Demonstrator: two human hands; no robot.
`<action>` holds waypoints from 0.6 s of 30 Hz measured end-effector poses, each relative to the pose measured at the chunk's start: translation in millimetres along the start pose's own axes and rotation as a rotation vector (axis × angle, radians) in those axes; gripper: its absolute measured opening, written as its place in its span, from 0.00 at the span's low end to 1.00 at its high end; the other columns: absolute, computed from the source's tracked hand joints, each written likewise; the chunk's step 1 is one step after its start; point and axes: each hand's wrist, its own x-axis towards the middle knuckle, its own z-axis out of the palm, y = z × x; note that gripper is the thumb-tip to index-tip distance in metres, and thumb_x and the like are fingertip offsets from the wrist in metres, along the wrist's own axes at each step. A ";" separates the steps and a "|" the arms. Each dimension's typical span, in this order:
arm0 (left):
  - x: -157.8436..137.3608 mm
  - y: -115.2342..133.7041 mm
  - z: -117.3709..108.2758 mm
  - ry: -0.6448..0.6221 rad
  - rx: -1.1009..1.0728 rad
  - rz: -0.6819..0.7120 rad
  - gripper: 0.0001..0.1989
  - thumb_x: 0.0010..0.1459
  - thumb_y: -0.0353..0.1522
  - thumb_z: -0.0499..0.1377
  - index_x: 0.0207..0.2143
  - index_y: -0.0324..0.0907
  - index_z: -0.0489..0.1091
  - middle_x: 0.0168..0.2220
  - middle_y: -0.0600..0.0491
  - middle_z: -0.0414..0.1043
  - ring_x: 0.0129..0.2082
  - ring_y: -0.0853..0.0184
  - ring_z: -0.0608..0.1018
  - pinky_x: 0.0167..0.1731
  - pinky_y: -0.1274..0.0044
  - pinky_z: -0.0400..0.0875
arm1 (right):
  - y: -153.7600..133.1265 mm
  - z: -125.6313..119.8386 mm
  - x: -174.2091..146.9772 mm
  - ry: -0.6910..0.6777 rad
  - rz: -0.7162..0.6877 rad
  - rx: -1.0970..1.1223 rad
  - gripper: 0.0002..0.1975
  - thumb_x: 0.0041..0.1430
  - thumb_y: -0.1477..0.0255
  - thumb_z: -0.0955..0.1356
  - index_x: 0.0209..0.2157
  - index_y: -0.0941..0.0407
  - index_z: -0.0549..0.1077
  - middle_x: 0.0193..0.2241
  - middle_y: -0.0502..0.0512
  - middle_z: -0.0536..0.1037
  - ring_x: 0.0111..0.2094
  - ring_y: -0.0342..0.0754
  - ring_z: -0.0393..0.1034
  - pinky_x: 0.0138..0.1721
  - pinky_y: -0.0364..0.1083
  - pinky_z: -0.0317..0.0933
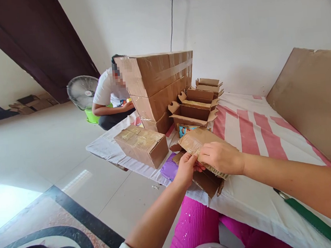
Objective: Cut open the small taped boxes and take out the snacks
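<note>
Right in front of me, a small cardboard box point(202, 135) with its flaps partly raised lies on the cloth-covered table. My left hand point(186, 168) pinches the near edge of its taped flap, thumb on top. Close beside it, my right hand point(221, 158) has its fingers curled over the same flap, closed on it. Clear tape shows near my fingertips. A purple packet point(169, 168) sits under the box's left side. Just behind the box is a blue printed packet point(185, 130). What lies inside the box is hidden.
A taped box point(140, 142) stands left; behind it rises a tall box stack point(159, 90). Several open boxes point(194, 112) line up beyond. A green-handled tool point(316, 219) lies at the near right. Another person point(105, 92) crouches behind the stack near a fan point(82, 92).
</note>
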 end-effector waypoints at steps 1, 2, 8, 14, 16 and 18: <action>0.2 -0.5 0.6 0.000 -0.004 -0.004 0.19 0.45 0.46 0.64 0.25 0.40 0.64 0.16 0.56 0.69 0.15 0.72 0.72 0.17 0.82 0.64 | -0.3 2.2 -0.3 -0.004 -0.006 -0.012 0.12 0.65 0.78 0.59 0.34 0.59 0.73 0.31 0.58 0.73 0.35 0.50 0.63 0.35 0.48 0.56; 0.3 -1.2 1.0 -0.006 -0.002 -0.006 0.19 0.44 0.46 0.64 0.25 0.40 0.64 0.16 0.56 0.69 0.15 0.72 0.72 0.17 0.82 0.64 | -0.4 4.4 -0.7 -0.006 -0.015 -0.019 0.12 0.65 0.78 0.59 0.34 0.59 0.73 0.31 0.58 0.73 0.35 0.50 0.63 0.35 0.48 0.56; 1.5 -5.4 -2.7 -0.025 0.043 -0.013 0.20 0.45 0.46 0.65 0.23 0.39 0.65 0.16 0.55 0.68 0.15 0.72 0.72 0.18 0.81 0.64 | 4.4 11.4 -7.1 0.023 -0.087 0.135 0.07 0.57 0.79 0.64 0.37 0.58 0.71 0.34 0.58 0.73 0.38 0.51 0.61 0.40 0.49 0.57; 0.7 -3.9 -6.5 -0.001 0.027 -0.010 0.22 0.45 0.47 0.65 0.26 0.39 0.65 0.18 0.54 0.71 0.16 0.72 0.73 0.18 0.82 0.64 | 11.2 9.5 -14.6 0.099 -0.028 0.322 0.04 0.59 0.78 0.64 0.33 0.57 0.69 0.32 0.55 0.72 0.36 0.49 0.61 0.40 0.47 0.58; -1.7 -2.1 -4.1 -0.010 -0.015 0.000 0.22 0.46 0.47 0.66 0.29 0.39 0.65 0.20 0.54 0.72 0.18 0.71 0.75 0.19 0.81 0.67 | 11.1 8.8 -14.9 0.122 0.030 0.322 0.03 0.61 0.77 0.64 0.34 0.57 0.69 0.33 0.56 0.72 0.36 0.49 0.61 0.40 0.47 0.59; -4.4 -1.2 -0.5 -0.039 -0.086 0.011 0.23 0.46 0.47 0.66 0.32 0.39 0.65 0.23 0.53 0.74 0.21 0.69 0.77 0.22 0.79 0.70 | 9.4 9.0 -14.0 0.132 0.031 0.271 0.02 0.62 0.76 0.65 0.35 0.58 0.70 0.33 0.56 0.72 0.36 0.49 0.61 0.39 0.47 0.58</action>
